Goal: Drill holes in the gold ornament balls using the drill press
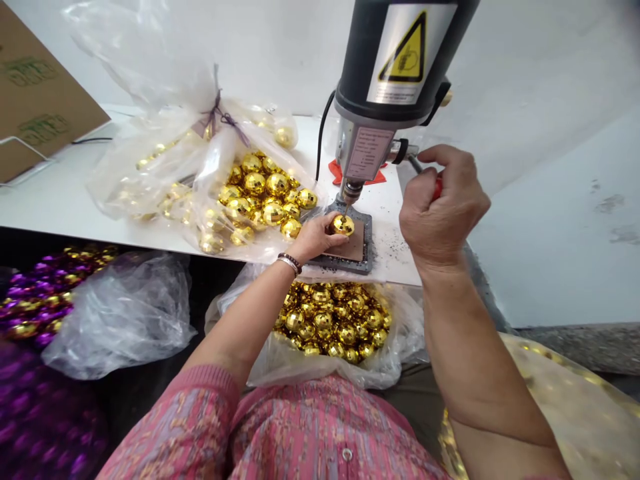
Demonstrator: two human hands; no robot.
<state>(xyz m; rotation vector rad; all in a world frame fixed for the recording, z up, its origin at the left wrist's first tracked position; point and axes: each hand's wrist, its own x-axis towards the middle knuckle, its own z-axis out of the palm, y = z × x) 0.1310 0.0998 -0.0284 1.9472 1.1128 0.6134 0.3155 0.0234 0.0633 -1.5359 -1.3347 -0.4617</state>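
Currently under the drill: a faceted gold ball [343,227] sits near the center of the frame on a brown pad [354,249], beneath the thin bit [346,207] of a drill press [395,63]; whether the tip has gone in is too small to tell.
Left hand: the worker's left hand [320,237], a bracelet [291,263] at its wrist, grasps the ball from the left between thumb and fingers.
Right hand: at right of center, the right hand [445,200] is clenched around the press's red lever grip [438,189], index finger reaching along the metal bar.
Lap: an open plastic bag [325,377] of similar gold balls spreads at lower center, below the edge of a white table [55,217].
Tabletop: a clear bag [165,157] knotted with purple ties [214,115], full of gold balls, lies left of center; dark specks dot the surface around the gray base [369,243].
Far left: a cardboard box [45,87] fills the upper corner; purple and gold balls [47,293] gleam lower down.
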